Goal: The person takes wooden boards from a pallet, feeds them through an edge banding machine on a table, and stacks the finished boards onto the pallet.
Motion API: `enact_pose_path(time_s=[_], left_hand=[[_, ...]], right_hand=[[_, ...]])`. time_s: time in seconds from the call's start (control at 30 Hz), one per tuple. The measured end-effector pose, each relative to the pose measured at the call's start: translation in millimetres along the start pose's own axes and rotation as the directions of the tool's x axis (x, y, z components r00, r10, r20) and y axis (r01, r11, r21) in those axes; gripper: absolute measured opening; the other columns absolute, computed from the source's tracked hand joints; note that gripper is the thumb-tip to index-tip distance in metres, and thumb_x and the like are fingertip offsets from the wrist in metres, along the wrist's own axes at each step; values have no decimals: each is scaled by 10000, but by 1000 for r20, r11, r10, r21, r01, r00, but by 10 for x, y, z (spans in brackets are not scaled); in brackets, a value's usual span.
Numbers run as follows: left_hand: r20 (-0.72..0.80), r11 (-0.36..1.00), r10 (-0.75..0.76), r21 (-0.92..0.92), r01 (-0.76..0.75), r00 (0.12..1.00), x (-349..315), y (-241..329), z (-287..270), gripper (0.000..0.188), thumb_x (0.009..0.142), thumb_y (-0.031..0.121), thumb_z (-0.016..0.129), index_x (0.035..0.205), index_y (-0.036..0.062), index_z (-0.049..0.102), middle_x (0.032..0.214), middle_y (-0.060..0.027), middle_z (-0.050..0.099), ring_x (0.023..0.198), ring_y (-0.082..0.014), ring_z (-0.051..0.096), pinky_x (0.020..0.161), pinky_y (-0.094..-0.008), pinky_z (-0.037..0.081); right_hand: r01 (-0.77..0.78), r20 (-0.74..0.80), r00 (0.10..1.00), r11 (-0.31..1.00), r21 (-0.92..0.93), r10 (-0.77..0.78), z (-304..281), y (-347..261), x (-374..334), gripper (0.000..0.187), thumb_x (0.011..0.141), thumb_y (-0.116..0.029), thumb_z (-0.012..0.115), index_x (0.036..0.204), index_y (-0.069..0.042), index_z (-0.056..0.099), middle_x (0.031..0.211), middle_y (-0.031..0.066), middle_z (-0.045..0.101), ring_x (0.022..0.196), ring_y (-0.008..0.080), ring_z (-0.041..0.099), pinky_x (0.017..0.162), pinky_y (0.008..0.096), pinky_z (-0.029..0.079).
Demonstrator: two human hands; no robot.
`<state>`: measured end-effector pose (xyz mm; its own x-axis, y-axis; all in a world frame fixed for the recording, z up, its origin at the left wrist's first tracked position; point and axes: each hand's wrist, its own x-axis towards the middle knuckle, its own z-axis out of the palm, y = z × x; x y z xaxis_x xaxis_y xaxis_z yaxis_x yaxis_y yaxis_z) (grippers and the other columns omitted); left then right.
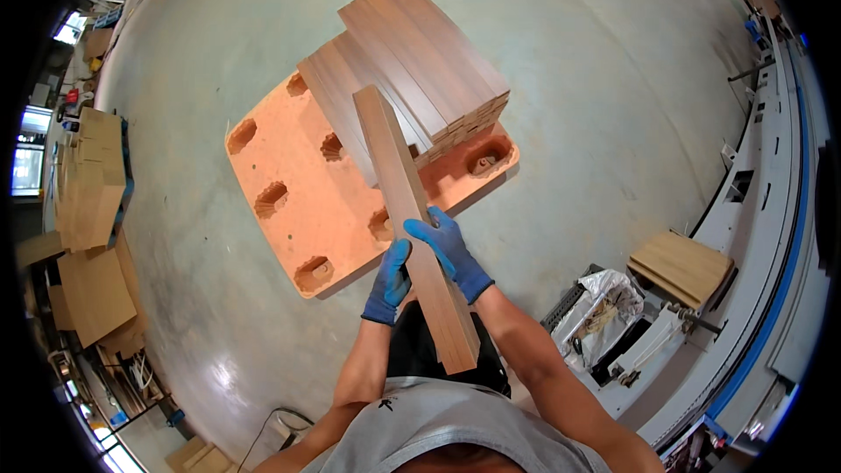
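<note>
A long stack of narrow brown wood-grain planks is held between my two blue-gloved hands, slanting from near my chest out over the pallet. My left hand is closed against its left side, and my right hand grips its right side with the thumb over the top face. Beyond it, a pile of similar planks lies on an orange plastic pallet, its left part lower than its right. The far end of the held planks overlaps the pile in view; I cannot tell whether they touch.
Grey concrete floor surrounds the pallet. Along the right runs a long grey machine with a blue strip; beside it are small boards and a plastic-lined bin. Cardboard boxes stand at left, and a black cable lies at lower left.
</note>
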<state>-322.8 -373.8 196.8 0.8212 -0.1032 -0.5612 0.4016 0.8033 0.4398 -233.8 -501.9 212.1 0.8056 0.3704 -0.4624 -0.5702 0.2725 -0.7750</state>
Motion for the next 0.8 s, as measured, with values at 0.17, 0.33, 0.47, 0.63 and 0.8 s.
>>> enact_pose_path(time_s=[0.17,0.33,0.47,0.63,0.8], left_hand=[[-118,998,-6,-55,-1,993,700,338,-246,471,969,350,628,1330,66,526,1217,-94,641,1080,-235,644,940,-408,546],[-210,999,29,-39,-38,977,1466,685,-565,447,972,347,622,1314,71,538,1198,-87,648,1067,-236,646,940,-404,545],[-203,999,30,-5,-31,979,2046,990,-638,443,969,352,625,1298,65,550,1185,-90,652,1050,-236,649,935,-394,545],[-201,999,6,-40,-15,980,2583,1306,-706,471,936,277,670,1322,56,515,1183,-96,630,1057,-227,639,919,-372,551],[-217,999,48,-14,-53,975,2852,1482,-680,505,932,285,680,1343,50,502,1190,-97,626,1077,-224,628,948,-367,535]], right_hand=[[-121,8,993,993,9,121,44,283,918,558,848,-260,764,1272,39,561,1091,95,672,952,132,632,826,283,524],[-120,-30,993,987,-105,117,97,330,1851,794,826,-306,783,1426,83,436,1125,137,679,986,151,633,842,292,525],[-141,-88,987,982,-125,131,151,224,2457,815,830,-316,778,1441,83,416,1119,131,677,983,141,625,833,287,524],[-230,-71,972,968,-96,224,157,165,3070,850,876,-279,762,1504,72,311,1315,120,579,1077,125,585,890,250,496],[-279,-39,960,957,-77,276,142,158,3414,834,902,-318,733,1512,58,306,1358,112,551,1141,121,552,938,269,476]])
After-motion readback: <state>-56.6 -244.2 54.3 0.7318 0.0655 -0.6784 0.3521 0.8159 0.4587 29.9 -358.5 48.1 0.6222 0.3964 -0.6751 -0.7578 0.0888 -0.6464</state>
